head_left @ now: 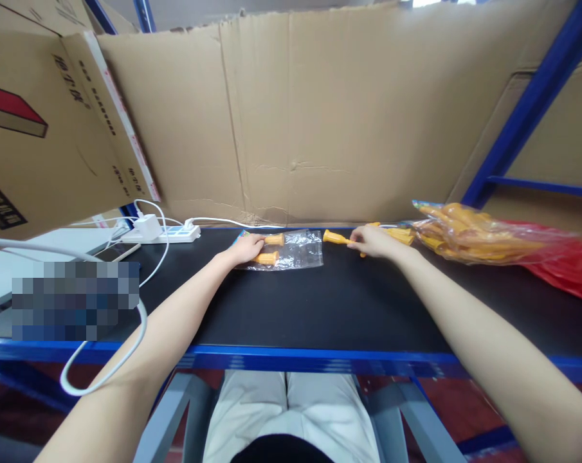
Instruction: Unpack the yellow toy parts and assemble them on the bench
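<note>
Clear bag (300, 249) flat on the black table (295, 315), two orange pieces (274, 240) in it. Left hand (247, 248) rests on its left end; finger closure cannot be determined. Right hand (369, 240), beyond its right end, pinches an orange tool (336, 238). Fuller bag (457, 231), holding orange items, at far right.

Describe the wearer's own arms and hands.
Left forearm and right forearm: bare, no sleeves in frame. Left hand and right hand: no gloves; no watch or bracelet shows. Fingers too small to rule out rings. A white cable overlaps the left forearm's edge; contact unclear.
</note>
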Available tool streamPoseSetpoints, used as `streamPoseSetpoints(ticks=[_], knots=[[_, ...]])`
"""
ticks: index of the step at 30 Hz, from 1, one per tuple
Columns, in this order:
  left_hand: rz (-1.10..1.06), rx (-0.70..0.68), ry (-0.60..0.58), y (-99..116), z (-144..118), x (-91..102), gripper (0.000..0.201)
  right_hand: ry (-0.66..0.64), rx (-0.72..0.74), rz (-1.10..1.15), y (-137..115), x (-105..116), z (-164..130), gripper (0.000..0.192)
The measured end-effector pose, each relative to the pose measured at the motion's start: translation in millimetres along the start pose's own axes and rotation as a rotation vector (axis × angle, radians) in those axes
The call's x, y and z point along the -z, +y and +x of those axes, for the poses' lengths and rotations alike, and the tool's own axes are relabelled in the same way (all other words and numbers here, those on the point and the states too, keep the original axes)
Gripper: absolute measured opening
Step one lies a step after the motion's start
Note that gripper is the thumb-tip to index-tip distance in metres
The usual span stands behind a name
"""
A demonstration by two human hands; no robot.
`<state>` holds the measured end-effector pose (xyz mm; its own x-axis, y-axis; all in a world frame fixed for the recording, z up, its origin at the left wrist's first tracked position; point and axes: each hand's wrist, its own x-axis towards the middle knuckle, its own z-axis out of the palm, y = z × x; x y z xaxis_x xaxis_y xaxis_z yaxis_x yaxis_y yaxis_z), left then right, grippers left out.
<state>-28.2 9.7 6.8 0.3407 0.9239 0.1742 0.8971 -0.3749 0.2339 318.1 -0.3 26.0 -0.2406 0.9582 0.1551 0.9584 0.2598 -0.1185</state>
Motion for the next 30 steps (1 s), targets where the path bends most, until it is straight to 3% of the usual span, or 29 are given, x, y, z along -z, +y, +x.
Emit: streamPoseSetpoints(ticks=[3, 6, 10, 16, 24, 30], knots=[[0.007, 0.002, 0.001, 4.4, -1.8, 2.9, 0.045, 0.013, 0.067, 0.236, -3.0, 9.4, -4.1, 0.02], [0.035, -0.029, 0.012, 2.3, 0.3, -0.1, 0.043, -0.082, 0.146, 0.347, -12.3, 16.9, -10.2, 0.024], [0.041, -0.044, 0.036, -2.1, 4.8, -5.8, 0.042, -0.146, 0.191, 0.29, -33.8, 18.9, -16.5, 0.022], [0.016, -0.065, 0.037, 5.0, 3.8, -5.9, 0.041, -0.034, 0.226, 0.18, -58.4, 8.1, -17.2, 0.014], [0.037, -0.146, 0.026, 11.8, 0.0, -6.7, 0.046, 0.135, 0.293, 0.003, -62.1, -7.6, -12.3, 0.016], [-0.03, -0.139, 0.027, 19.8, -2.9, -4.2, 0.041, 0.139, 0.286, -0.03, -68.3, -9.6, -14.8, 0.018]])
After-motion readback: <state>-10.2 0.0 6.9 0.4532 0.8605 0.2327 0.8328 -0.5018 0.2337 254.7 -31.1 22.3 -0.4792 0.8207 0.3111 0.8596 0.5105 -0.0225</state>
